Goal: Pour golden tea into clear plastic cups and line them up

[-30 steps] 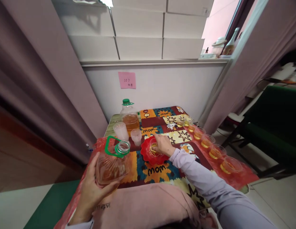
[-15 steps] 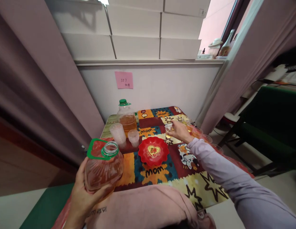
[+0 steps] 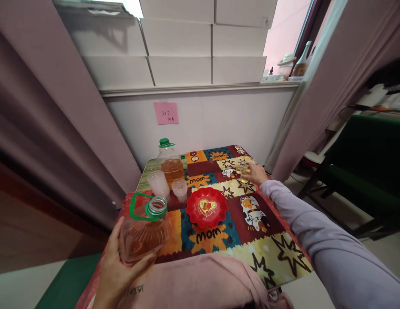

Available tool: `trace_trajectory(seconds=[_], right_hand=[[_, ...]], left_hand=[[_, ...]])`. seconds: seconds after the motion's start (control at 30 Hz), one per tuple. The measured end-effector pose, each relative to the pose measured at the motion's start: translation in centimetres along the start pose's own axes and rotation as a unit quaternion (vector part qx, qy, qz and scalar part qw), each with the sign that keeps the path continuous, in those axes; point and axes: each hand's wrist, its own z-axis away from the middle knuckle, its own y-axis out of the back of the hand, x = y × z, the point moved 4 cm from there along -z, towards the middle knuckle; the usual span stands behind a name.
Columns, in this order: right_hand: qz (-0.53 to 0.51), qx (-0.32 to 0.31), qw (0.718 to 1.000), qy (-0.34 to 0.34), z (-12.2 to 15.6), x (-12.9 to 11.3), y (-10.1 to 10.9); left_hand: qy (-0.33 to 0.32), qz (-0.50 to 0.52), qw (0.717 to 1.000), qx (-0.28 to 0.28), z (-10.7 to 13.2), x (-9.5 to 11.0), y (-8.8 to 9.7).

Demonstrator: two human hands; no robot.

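Observation:
My left hand (image 3: 117, 266) is wrapped round an uncapped clear jug (image 3: 143, 231) of amber liquid with a green ring handle, held tilted at the table's near left corner. My right hand (image 3: 256, 174) reaches to the far right of the table and grips a small clear cup (image 3: 242, 167) holding amber liquid. My arm hides the other cups along the right edge. A red scalloped plate (image 3: 206, 207) lies bare in the middle of the colourful patchwork tablecloth (image 3: 273, 249).
A second capped jug (image 3: 169, 161) of amber liquid stands at the back left, with two stacks of empty plastic cups (image 3: 158, 183) in front of it. A pink note (image 3: 166, 113) is on the wall. A green chair (image 3: 370, 171) stands at the right.
My right hand lifted a small filled cup off the red plate and carried it to the far right of the table. The jug in my left hand stayed put.

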Motion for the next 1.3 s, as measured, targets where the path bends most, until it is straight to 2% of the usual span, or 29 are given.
trace_trajectory(seconds=[0.17,0.3,0.63,0.83,1.07,1.2,1.3], right_hand=[[0.003,0.004,1.0,-0.001,-0.5,0.2,-1.6],[0.006,0.001,1.0,-0.014,-1.0,0.6,-2.0],[0.028,-0.005,0.999,-0.039,-1.5,0.4,-1.8],[0.036,0.001,0.998,-0.051,-1.5,0.4,-1.6],[0.041,-0.007,0.998,-0.042,-0.9,0.2,-1.5],[0.024,0.015,0.999,-0.021,-0.3,-1.6,-0.3],[-0.067,0.053,0.995,0.059,0.7,-6.2,1.5]], left_hand=[[0.0,-0.008,1.0,0.009,0.1,0.1,0.1],[-0.007,-0.002,1.0,-0.004,0.2,0.0,0.2],[-0.01,-0.021,0.999,-0.022,0.3,-1.8,0.6],[-0.005,-0.006,1.0,-0.002,0.5,-1.3,0.4],[-0.007,-0.003,1.0,-0.022,0.6,-0.6,0.2],[-0.015,-0.002,1.0,-0.026,0.7,0.1,0.1],[-0.024,-0.008,0.999,-0.022,0.9,0.3,0.0]])
